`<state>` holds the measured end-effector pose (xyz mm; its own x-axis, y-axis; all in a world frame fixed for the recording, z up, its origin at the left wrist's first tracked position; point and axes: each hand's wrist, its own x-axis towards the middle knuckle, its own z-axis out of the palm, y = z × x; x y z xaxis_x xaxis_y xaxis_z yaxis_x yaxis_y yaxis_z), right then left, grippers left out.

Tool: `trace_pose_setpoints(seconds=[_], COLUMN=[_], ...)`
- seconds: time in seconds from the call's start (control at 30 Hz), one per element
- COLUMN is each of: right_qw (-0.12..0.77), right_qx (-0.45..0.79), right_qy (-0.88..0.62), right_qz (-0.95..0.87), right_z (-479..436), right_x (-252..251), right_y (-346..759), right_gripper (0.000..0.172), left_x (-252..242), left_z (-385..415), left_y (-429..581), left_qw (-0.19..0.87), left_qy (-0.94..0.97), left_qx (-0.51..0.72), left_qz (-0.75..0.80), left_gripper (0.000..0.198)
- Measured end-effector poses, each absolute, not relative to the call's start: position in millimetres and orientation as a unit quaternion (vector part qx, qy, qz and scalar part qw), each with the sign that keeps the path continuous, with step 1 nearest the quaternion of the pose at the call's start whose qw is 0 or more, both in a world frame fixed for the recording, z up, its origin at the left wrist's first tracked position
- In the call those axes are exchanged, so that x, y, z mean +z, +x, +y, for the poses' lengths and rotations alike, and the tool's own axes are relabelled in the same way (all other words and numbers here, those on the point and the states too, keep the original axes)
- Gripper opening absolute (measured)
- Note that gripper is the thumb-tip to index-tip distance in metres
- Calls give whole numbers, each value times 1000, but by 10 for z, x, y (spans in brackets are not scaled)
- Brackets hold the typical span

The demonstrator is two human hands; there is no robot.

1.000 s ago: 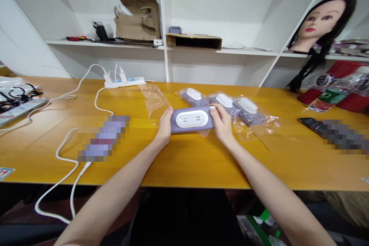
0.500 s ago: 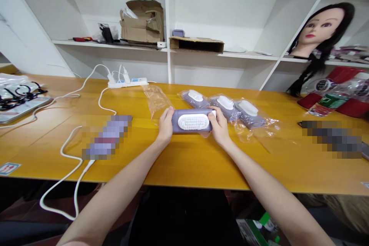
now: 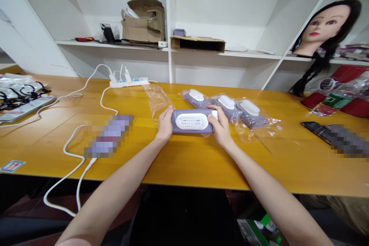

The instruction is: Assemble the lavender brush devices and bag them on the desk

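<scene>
A purple device (image 3: pixel 192 120) with a white oval bristle pad facing me is held between both hands just above the wooden table (image 3: pixel 184 161). My left hand (image 3: pixel 165 125) is closed on its left end. My right hand (image 3: pixel 220 126) is closed on its right end, near a small white part. Behind it lie three more purple devices in clear plastic bags (image 3: pixel 227 107). An empty clear bag (image 3: pixel 155 98) lies at the back left of my hands.
A white power strip (image 3: pixel 128 82) with cables sits at the table's back; a white cable (image 3: pixel 72 153) trails over the front edge. Black items on a tray (image 3: pixel 20 98) lie far left. A phone (image 3: pixel 315 127) and red packages (image 3: pixel 343 96) are right. A mannequin head (image 3: pixel 325 27) stands on the shelf.
The device has been turned slightly in my hands; the white pad first tilted to show its bristles, then faced me again. Both hands have kept their hold on its ends.
</scene>
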<state>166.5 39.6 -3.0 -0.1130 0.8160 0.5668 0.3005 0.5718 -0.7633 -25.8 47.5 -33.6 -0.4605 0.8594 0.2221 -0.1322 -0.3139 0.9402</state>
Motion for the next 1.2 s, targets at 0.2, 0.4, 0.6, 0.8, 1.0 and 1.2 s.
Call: trace_pose_setpoints(seconds=[0.2, 0.4, 0.6, 0.8, 1.0, 1.2], right_qw=[521, 532, 550, 556, 587, 600], right_qx=[294, 225, 165, 159, 232, 244], right_qy=[-359, -381, -415, -441, -414, -432], right_qz=[-716, -722, -706, -686, -655, -627], right_z=[397, 393, 400, 399, 433, 440], right_x=[27, 2, -23, -28, -110, -148], right_y=[1694, 1701, 1681, 1651, 1606, 1589], right_gripper=[31, 30, 29, 23, 23, 24], left_x=[-305, -314, -369, -316, -300, -334], left_z=[453, 449, 499, 482, 481, 476], left_y=[-228, -234, -246, -204, -201, -169], left_qw=[346, 343, 347, 413, 471, 497], left_qy=[363, 362, 339, 282, 233, 204], left_qx=[724, 719, 727, 747, 729, 717], left_qz=[474, 484, 486, 438, 440, 445], left_gripper=[36, 34, 32, 32, 29, 25])
